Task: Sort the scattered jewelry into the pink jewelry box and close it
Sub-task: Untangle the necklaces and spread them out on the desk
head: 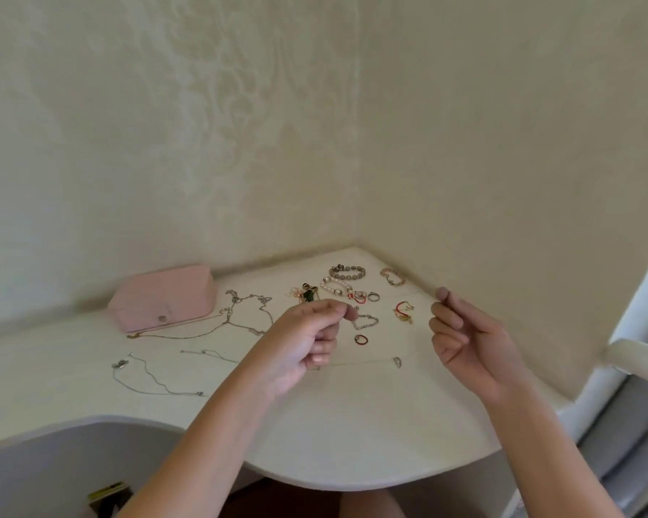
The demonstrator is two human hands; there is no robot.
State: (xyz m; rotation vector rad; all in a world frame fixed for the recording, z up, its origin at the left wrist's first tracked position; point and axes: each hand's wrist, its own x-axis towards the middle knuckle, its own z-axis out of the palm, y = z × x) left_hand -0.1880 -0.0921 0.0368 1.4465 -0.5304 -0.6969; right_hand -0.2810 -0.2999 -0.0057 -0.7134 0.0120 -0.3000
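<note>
**Box shut, every piece waiting on the desk**

The box (165,299) is sitting at about 10 o'clock on the desk (333,435), close to the wall, with its lid down and the snap facing the person. Nothing can be seen going into it, so I judge the sorting as barely begun. The box needs opening, all the jewelry needs moving in, and then the lid needs closing.

Just beside the box, toward 3 o'clock from it, a long necklace (240,312) is trailing across the desk. At 8 o'clock a silver chain (146,379) is lying in loose curves. At 12 to 1 o'clock, near the corner, the small pieces are crowding together:
- a grey bracelet (347,272) and a pearl bracelet (337,287)
- a pink bracelet (393,276)
- a ring (373,296) and a green piece (308,293)
- a red cord (403,312), a link bracelet (365,322) and a red ring (361,340)

A fine chain with a pendant (397,361) is running across the middle.

The left hand (303,342) is hovering over the middle of the desk. Its fingers are curling in and its thumb is meeting the forefinger just beside the link bracelet. Whether it is pinching anything is too fine to tell. The right hand (464,338) is hanging at 3 o'clock with its fingers bending and its thumb lying on the forefinger. I cannot tell whether anything is held there either.

A chair (633,368) is standing past the desk's 3 o'clock edge.
</note>
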